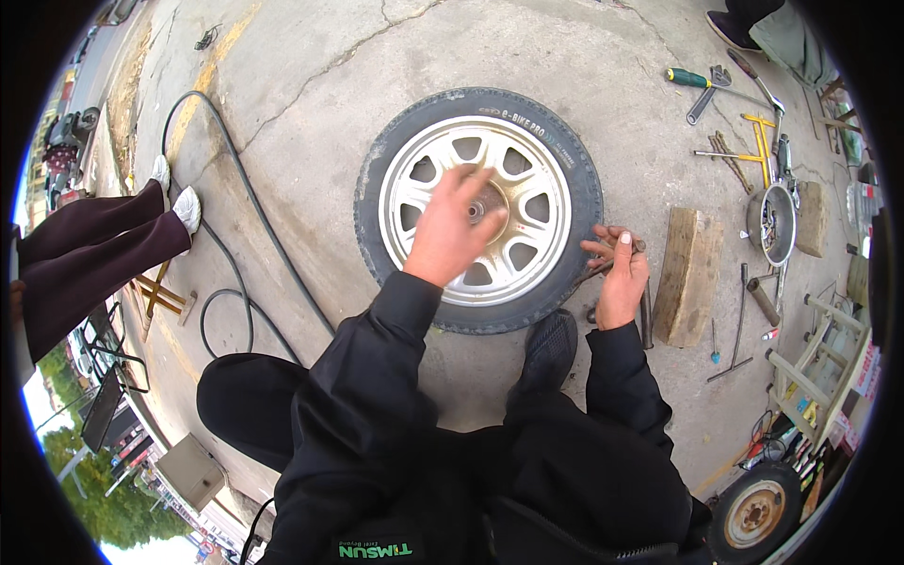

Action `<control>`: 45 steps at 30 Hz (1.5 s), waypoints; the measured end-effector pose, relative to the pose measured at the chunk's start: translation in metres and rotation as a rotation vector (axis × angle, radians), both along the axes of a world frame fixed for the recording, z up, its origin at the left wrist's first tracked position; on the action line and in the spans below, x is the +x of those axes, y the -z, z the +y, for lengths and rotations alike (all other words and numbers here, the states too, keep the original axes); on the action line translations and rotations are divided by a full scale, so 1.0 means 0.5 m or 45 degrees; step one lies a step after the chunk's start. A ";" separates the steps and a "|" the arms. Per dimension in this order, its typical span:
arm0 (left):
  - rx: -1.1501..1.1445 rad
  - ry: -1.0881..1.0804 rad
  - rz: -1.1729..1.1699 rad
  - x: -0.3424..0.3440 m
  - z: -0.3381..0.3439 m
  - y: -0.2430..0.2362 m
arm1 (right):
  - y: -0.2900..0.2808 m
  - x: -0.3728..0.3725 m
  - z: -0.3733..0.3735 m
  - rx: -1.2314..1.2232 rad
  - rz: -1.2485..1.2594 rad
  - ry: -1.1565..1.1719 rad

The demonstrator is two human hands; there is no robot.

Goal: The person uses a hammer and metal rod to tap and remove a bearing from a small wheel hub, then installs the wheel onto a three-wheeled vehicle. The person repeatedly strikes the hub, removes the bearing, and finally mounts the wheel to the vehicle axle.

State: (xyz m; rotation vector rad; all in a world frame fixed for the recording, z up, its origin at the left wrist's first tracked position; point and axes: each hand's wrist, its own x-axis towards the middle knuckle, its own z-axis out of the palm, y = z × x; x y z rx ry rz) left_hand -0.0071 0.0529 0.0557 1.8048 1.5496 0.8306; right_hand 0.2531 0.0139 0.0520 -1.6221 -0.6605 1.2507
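The left hand (450, 226) looks blurry, its spread fingers holding nothing that I can see, above the rusty round metal hub (493, 201). A rough edge there could scratch it. The silver metal wheel with a black rubber tire (516, 193) lies flat on the grey concrete ground (311, 169). If the right hand (621, 282), fingers curled round a brown metal rod (639, 247), lost hold, the rod could bump the dark shoe (550, 348) nearby.

This is an outdoor fix-it spot by a street (97, 58) at the upper left. A wheel (516, 213) lies on cracked ground (311, 56) in the middle, tools (761, 141) lie at the right, and green trees (118, 504) show at the lower left.
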 end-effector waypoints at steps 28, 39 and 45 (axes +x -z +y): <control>-0.285 -0.608 -0.478 -0.227 0.028 -0.121 | 0.119 0.100 -0.029 -0.356 0.110 0.156; 0.481 -0.267 0.126 -0.111 0.105 -0.493 | 0.085 -0.064 0.282 -0.131 0.128 -0.530; 0.877 -0.038 0.985 -0.004 0.081 -0.409 | 0.023 0.013 0.239 -0.068 0.059 -0.430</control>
